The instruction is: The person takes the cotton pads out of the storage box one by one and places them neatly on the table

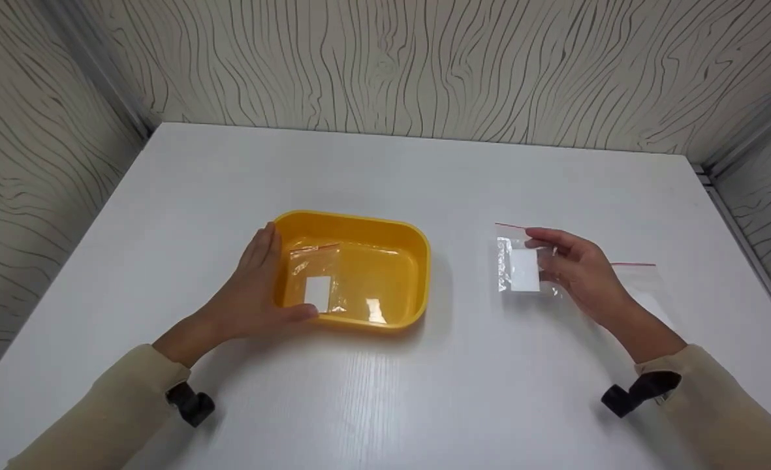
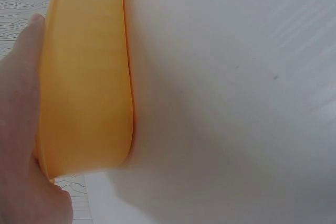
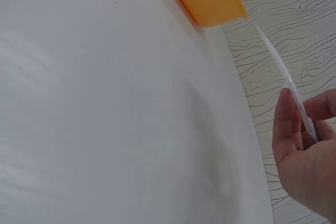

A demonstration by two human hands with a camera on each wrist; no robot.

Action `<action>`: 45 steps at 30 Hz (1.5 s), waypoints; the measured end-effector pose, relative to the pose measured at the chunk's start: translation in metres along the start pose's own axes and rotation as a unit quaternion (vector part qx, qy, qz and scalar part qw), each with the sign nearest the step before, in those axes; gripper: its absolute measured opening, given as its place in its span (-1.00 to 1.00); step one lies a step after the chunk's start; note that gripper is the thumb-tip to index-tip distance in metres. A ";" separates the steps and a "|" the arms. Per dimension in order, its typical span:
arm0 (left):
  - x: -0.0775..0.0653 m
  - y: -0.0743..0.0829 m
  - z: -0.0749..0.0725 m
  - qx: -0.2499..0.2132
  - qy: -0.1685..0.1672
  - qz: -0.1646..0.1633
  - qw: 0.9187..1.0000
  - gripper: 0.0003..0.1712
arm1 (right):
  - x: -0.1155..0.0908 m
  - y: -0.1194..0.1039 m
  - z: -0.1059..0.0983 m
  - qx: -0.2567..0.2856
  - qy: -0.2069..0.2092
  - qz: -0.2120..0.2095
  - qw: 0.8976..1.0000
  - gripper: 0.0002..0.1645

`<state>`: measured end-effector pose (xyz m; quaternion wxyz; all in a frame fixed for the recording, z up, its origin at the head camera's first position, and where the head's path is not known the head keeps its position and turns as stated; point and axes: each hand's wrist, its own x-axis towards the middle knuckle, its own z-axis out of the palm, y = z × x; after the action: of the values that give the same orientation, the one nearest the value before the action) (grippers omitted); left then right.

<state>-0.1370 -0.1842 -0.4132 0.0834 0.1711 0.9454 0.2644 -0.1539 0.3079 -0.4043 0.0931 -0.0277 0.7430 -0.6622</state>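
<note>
Head view's decently bright, pale glare low centre on the table [image 1: 372,408], crinkly highlights on the raised plastic bag [image 1: 524,269], soft shadow right of the yellow tray [image 1: 385,281]. Both wrist views look kinda hazy.

the head camera looks forward and down from high on the near side of the tub [image 1: 385,264], reaching the wall [image 1: 385,65] behind it. the left wrist view, turned sideways, faces the tub's outside up close; the right wrist view, also turned, looks from farther off. all three share tub, table [image 1: 372,405] and wall.
</note>
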 end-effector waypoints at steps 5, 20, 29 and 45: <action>0.000 -0.001 0.000 -0.001 0.003 0.004 1.000 0.56 | -0.003 0.003 -0.005 -0.007 0.001 0.003 1.000 -0.45; 0.000 0.000 -0.001 0.000 0.004 0.006 1.000 0.56 | -0.011 0.014 -0.025 0.010 0.011 0.006 1.000 -0.47; 0.000 0.001 -0.001 0.000 0.006 0.009 1.000 0.56 | -0.014 0.017 -0.035 0.035 0.015 0.002 0.999 -0.49; 0.000 0.001 -0.001 -0.004 0.000 -0.001 1.000 0.56 | -0.020 0.020 -0.053 0.020 0.024 0.007 0.999 -0.47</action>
<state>-0.1372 -0.1837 -0.4123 0.0843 0.1698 0.9446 0.2679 -0.1423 0.3658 -0.4168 0.0802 -0.0048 0.7319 -0.6767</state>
